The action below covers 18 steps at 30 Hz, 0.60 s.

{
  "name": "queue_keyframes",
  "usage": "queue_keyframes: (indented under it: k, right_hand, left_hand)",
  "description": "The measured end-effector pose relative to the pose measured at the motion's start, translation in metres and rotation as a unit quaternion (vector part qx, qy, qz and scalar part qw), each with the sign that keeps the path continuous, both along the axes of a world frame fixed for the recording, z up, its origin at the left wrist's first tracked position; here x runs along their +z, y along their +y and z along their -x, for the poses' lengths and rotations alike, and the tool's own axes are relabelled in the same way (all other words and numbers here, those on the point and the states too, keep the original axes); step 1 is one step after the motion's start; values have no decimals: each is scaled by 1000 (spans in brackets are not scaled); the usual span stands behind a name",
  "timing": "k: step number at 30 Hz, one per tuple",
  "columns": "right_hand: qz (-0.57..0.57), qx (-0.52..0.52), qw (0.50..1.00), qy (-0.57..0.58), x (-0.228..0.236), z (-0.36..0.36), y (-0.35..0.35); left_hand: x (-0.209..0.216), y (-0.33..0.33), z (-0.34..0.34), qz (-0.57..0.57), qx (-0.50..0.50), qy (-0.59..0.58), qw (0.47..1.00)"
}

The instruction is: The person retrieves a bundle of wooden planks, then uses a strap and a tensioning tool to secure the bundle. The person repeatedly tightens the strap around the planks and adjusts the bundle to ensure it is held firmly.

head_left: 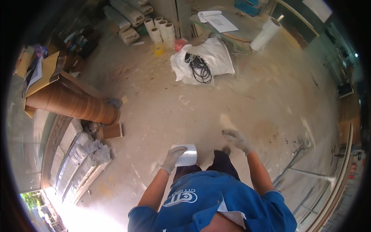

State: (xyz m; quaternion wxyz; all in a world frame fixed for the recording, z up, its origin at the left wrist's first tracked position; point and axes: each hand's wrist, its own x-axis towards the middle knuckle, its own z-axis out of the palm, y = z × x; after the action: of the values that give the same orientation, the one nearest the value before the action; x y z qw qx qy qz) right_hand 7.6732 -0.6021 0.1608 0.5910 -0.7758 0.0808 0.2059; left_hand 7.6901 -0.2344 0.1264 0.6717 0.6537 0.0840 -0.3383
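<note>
My left hand [175, 155], in a pale grey glove, grips a short, shiny white roll [187, 156] that looks like plastic film. It holds the roll in front of my thighs, with the fingers over its upper left side. Out to the right, my right hand [236, 140] wears a similar glove with a darker, soiled fingertip area. It holds nothing that I can see, and its fingers reach leftward, apart, above the concrete floor [166, 112].
Ahead lies a white sack [216, 58] with black cord [200, 70] on it. White rolls [162, 33] stand behind, beside yellow tape [159, 49]. A large film roll [266, 34] leans at far right. Tall brown cylinder [81, 106] at left; metal frame [309, 174] at right.
</note>
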Motion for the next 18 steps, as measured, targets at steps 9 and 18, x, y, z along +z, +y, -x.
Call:
queue_keyframes:
  k: [9, 18]
  right_hand:
    - [-154, -39, 978, 136, -109, -374, -34]
    - [-53, -4, 990, 134, -329, -678, 28]
  left_hand:
    - [-79, -19, -34, -246, 244, 1, 938]
    - [33, -174, 38, -287, 313, 251, 870]
